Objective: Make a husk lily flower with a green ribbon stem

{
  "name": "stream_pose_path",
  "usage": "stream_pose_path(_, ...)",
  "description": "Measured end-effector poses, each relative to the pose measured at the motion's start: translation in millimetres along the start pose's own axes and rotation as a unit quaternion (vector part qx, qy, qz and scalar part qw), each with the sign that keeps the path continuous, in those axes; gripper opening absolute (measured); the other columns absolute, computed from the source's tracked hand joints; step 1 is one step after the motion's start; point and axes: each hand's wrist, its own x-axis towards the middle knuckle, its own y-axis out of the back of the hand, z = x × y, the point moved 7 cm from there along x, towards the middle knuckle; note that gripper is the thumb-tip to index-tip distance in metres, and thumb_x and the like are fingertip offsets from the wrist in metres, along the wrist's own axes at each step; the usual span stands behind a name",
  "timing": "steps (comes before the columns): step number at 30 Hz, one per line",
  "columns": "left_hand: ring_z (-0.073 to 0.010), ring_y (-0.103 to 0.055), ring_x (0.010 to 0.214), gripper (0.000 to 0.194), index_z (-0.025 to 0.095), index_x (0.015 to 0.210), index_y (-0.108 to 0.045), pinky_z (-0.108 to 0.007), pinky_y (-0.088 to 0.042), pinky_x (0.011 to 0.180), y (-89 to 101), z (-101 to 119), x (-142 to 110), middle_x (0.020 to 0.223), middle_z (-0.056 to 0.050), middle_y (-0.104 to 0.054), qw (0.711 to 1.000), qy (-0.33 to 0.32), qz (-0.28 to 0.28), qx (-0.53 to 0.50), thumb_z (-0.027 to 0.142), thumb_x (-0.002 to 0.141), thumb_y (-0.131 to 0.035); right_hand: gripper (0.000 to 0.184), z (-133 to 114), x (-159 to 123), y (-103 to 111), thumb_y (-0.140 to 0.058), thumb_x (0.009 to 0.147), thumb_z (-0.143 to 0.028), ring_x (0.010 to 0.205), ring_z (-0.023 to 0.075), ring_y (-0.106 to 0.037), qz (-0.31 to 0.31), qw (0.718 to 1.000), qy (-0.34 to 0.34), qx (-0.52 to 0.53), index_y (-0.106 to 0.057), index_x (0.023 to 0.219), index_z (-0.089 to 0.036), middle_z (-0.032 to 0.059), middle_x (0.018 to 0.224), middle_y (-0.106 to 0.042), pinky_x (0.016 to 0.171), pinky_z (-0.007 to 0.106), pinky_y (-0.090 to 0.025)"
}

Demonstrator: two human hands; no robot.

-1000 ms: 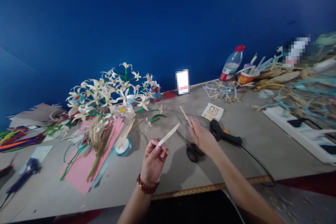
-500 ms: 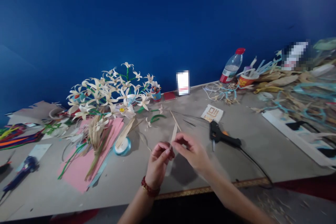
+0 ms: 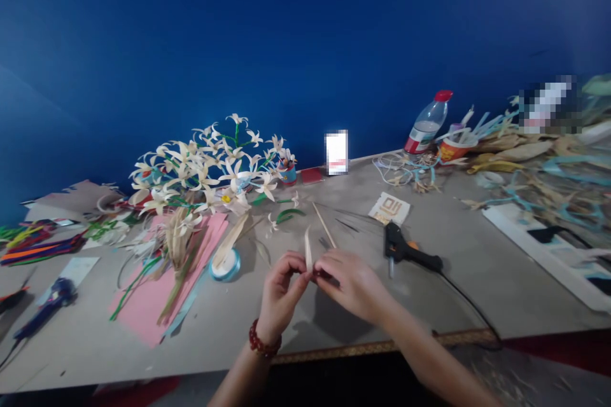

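My left hand (image 3: 279, 293) and my right hand (image 3: 350, 283) meet over the grey table (image 3: 334, 311), fingertips pinched together. Between them stands a pale pointed strip (image 3: 308, 248), upright, with my left fingers closed on its base. My right hand pinches a thin straw stick (image 3: 324, 224) that slants up and away to the left. A red bead bracelet (image 3: 260, 344) circles my left wrist. A black glue gun (image 3: 405, 252) lies just right of my right hand.
A bunch of pale handmade flowers (image 3: 210, 168) stands at the back left above pink paper (image 3: 157, 286) and a tape roll (image 3: 224, 264). A plastic bottle (image 3: 424, 122), a cup (image 3: 451, 147) and loose husk scraps crowd the back right. A blue glue gun (image 3: 45, 308) lies far left.
My right hand came back from near the scissors with the stick and joined my left hand. The pale strip swung from slanting right to upright.
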Motion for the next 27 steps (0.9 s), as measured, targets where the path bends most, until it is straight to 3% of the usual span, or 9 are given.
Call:
stream_pose_path(2, -0.0178, -0.055, 0.084, 0.009, 0.018, 0.081, -0.062, -0.029, -0.044, 0.077, 3.1, 3.8, -2.7, 0.086, -0.005, -0.058, 1.0, -0.015, 0.011, -0.01, 0.024, 0.087, -0.063, 0.007, 10.9, -3.9, 6.5, -0.058, 0.092, -0.026, 0.078, 0.0194, -0.061, 0.002, 0.999, -0.023, -0.026, -0.06, 0.09, -0.02, 0.005, 0.085, -0.066, 0.068, 0.028, -0.043)
stream_pose_path(6, -0.0152, -0.052, 0.077, 0.007, 0.018, 0.083, -0.064, -0.025, -0.043, 0.069, 16.6, 7.4, -7.0, 0.082, -0.003, -0.056, 0.997, -0.016, 0.061, -0.052, 0.024, 0.085, -0.066, 0.018, 48.0, -20.8, 19.1, -0.053, 0.095, -0.027, 0.092, 0.0249, -0.064, 0.031, 0.984, -0.115, -0.129, -0.062, 0.107, -0.019, 0.0104, 0.106, -0.067, 0.073, 0.033, -0.048)
stream_pose_path(10, -0.0132, -0.052, 0.069, 0.012, 0.017, 0.078, -0.065, -0.024, -0.043, 0.064, 20.5, -1.8, -6.4, 0.08, -0.003, -0.057, 0.988, 0.038, 0.091, -0.122, 0.027, 0.081, -0.071, 0.019, 69.6, -42.2, 0.2, -0.056, 0.091, -0.023, 0.094, 0.025, -0.063, -0.023, 0.978, -0.132, -0.158, -0.065, 0.107, -0.02, 0.0084, 0.105, -0.068, 0.081, 0.036, -0.05)
stream_pose_path(14, -0.0117, -0.053, 0.066, 0.014, 0.017, 0.076, -0.063, -0.024, -0.044, 0.064, 13.8, -8.5, -2.4, 0.077, -0.002, -0.058, 0.973, 0.082, 0.086, -0.199, 0.025, 0.078, -0.074, 0.029, 73.1, -54.4, -11.6, -0.059, 0.09, -0.025, 0.095, 0.026, -0.06, -0.029, 0.971, -0.138, -0.193, -0.063, 0.118, -0.022, 0.0098, 0.106, -0.066, 0.083, 0.038, -0.049)
stream_pose_path(19, -0.01, -0.056, 0.063, 0.014, 0.018, 0.079, -0.059, -0.023, -0.045, 0.061, 10.2, -17.0, -0.3, 0.078, 0.001, -0.06, 0.951, 0.119, 0.094, -0.271, 0.022, 0.078, -0.073, 0.026, 71.9, -55.7, 3.7, -0.05, 0.094, -0.027, 0.099, 0.0298, -0.057, 0.014, 0.95, -0.187, -0.249, -0.067, 0.111, -0.018, 0.0141, 0.109, -0.065, 0.088, 0.044, -0.047)
stream_pose_path(24, -0.0091, -0.057, 0.059, 0.016, 0.018, 0.08, -0.057, -0.022, -0.046, 0.058, 10.6, -25.8, -2.8, 0.074, 0.002, -0.061, 0.943, 0.147, 0.127, -0.27, 0.022, 0.079, -0.072, 0.029, 60.1, -49.7, -9.3, -0.05, 0.092, -0.02, 0.119, 0.0279, -0.051, -0.036, 0.978, -0.086, -0.186, -0.066, 0.115, -0.025, 0.0095, 0.128, -0.062, 0.097, 0.044, -0.045)
stream_pose_path(27, -0.0095, -0.058, 0.058, 0.017, 0.017, 0.079, -0.058, -0.023, -0.047, 0.058, 10.9, -24.6, -4.1, 0.074, 0.002, -0.062, 0.942, 0.149, 0.137, -0.266, 0.024, 0.078, -0.074, 0.027, 67.9, -50.7, -10.1, -0.049, 0.094, -0.021, 0.118, 0.0284, -0.053, -0.02, 0.972, -0.119, -0.2, -0.067, 0.114, -0.023, 0.0095, 0.125, -0.066, 0.097, 0.047, -0.045)
